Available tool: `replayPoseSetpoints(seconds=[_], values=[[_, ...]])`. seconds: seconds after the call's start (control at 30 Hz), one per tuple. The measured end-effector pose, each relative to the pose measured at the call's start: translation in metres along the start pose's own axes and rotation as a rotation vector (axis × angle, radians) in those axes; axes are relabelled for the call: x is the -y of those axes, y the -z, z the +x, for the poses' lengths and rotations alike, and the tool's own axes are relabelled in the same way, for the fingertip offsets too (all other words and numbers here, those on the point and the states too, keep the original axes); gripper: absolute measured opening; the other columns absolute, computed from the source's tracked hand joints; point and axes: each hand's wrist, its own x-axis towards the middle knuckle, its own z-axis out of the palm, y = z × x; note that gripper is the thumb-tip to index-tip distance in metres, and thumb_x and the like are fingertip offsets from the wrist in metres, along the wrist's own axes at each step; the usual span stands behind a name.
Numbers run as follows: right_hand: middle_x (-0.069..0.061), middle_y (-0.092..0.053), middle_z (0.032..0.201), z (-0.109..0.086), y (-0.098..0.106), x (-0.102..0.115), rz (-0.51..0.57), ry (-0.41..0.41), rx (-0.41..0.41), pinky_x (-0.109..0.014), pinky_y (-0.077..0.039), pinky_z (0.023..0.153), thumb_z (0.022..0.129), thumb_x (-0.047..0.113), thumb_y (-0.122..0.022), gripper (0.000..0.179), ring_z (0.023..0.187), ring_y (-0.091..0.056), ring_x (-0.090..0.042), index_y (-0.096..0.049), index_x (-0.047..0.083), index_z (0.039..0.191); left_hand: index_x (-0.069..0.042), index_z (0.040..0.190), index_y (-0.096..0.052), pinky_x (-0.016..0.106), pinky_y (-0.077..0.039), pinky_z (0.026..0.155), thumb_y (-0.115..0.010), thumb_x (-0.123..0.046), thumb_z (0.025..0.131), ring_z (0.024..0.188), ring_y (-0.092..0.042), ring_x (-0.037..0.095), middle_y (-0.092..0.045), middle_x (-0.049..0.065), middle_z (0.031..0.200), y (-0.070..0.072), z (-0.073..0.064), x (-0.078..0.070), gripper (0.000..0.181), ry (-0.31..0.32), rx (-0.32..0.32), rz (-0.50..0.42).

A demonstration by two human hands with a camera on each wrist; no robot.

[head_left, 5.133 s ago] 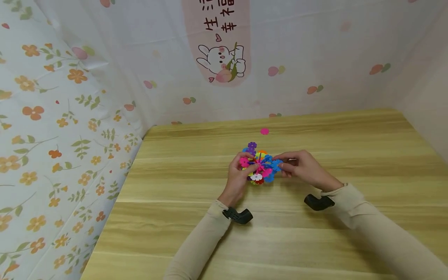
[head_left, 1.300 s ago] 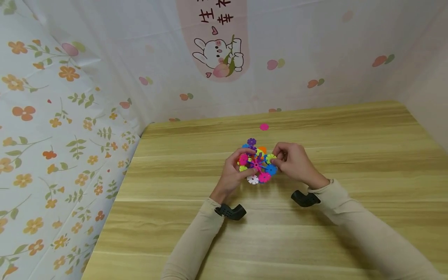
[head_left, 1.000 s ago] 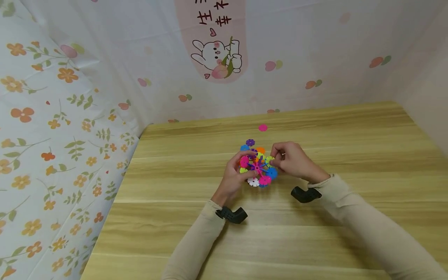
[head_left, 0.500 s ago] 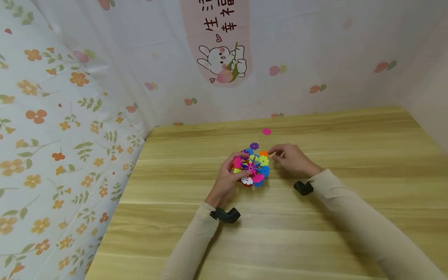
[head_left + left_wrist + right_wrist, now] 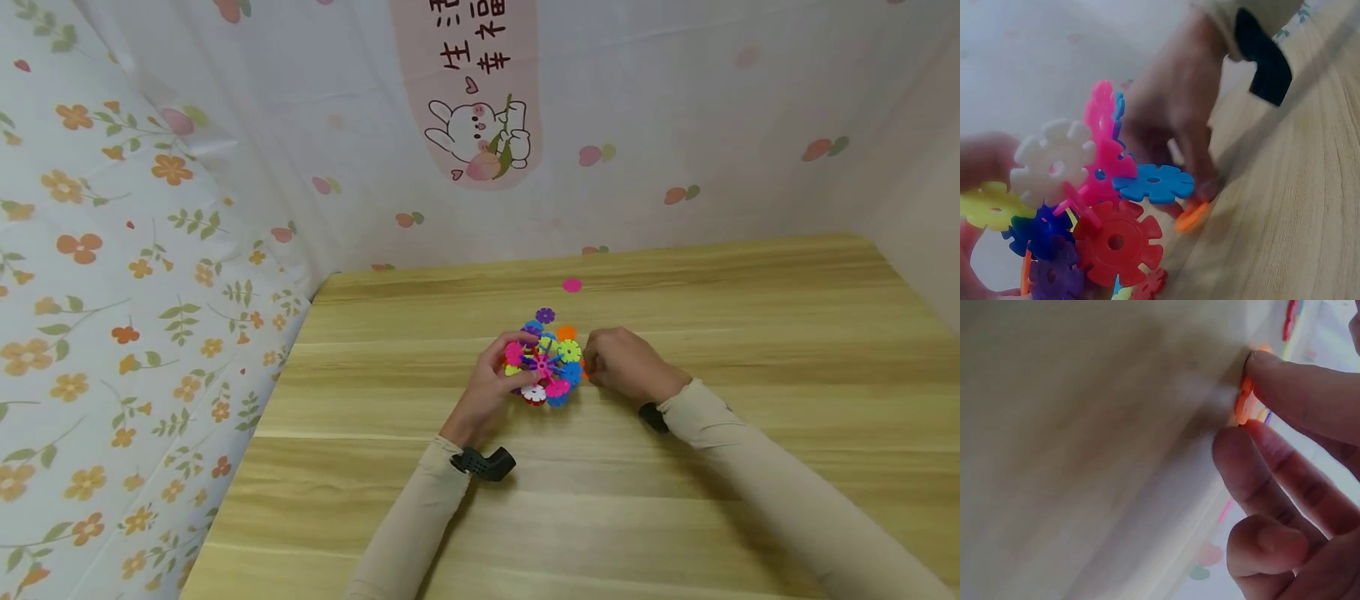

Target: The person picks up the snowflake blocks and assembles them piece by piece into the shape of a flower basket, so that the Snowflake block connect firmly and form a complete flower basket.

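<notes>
A ball-like cluster of interlocked flower-shaped plastic discs in many colours is held by my left hand, thumb in front and fingers behind. A yellow-green disc sits on its upper right side, above a blue disc. Right beside the cluster, low over the table, my right hand pinches an orange disc between thumb and fingers. In the left wrist view this orange disc shows edge-on below the blue one. Whether it touches the cluster, I cannot tell.
On the wooden table, a loose pink disc lies farther back. A purple disc and another orange disc show just behind the cluster; whether they are attached is unclear. A printed curtain hangs behind the table.
About a second ago my right hand pinched the yellow-green disc at the cluster. It let go, leaving that disc on the cluster, then moved down and took hold of an orange disc.
</notes>
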Motion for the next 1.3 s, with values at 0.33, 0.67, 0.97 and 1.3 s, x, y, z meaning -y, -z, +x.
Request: replayPoseSetpoints(seconds=[0.33, 0.67, 0.97, 1.3], values=[[0.0, -0.055, 0.075, -0.017, 0.007, -0.005, 0.171, -0.07, 0.153, -0.029, -0.043, 0.06, 0.069, -0.009, -0.071, 0.025, 0.067, -0.047, -0.015, -0.06, 0.005, 0.086, 0.002, 0.125, -0.048, 0.034, -0.042, 0.092, -0.061, 0.008, 0.084, 0.119, -0.039, 0.023, -0.044, 0.011, 0.128, 0.005, 0.006, 0.017, 0.044, 0.014, 0.013, -0.013], [-0.006, -0.063, 0.076, -0.03, 0.025, -0.011, 0.464, -0.145, 0.08, -0.029, -0.045, 0.055, 0.091, 0.006, -0.059, 0.013, 0.062, -0.055, -0.023, -0.067, 0.015, 0.087, -0.002, 0.122, -0.052, 0.04, -0.042, 0.095, -0.054, -0.014, 0.094, 0.118, -0.043, 0.026, -0.043, 0.01, 0.134, 0.003, 0.009, 0.029, 0.031, 0.097, 0.226, -0.175], [-0.012, -0.062, 0.078, -0.029, 0.043, 0.021, 0.643, -0.154, -0.048, -0.032, -0.047, 0.048, 0.092, 0.011, -0.059, 0.011, 0.062, -0.059, -0.03, -0.062, 0.005, 0.101, -0.013, 0.112, -0.057, 0.032, -0.048, 0.08, -0.053, -0.008, 0.093, 0.097, -0.053, 0.02, -0.049, 0.009, 0.118, -0.005, 0.008, 0.031, 0.021, 0.146, 0.221, -0.36], [-0.002, -0.057, 0.066, -0.029, 0.046, 0.045, 0.56, -0.092, -0.181, -0.029, -0.048, 0.048, 0.087, 0.005, -0.065, 0.009, 0.052, -0.055, -0.023, -0.063, 0.004, 0.095, -0.015, 0.109, -0.058, 0.03, -0.051, 0.077, -0.055, -0.003, 0.091, 0.092, -0.054, 0.018, -0.051, 0.005, 0.109, -0.008, 0.009, 0.031, 0.023, 0.186, 0.234, -0.395]])
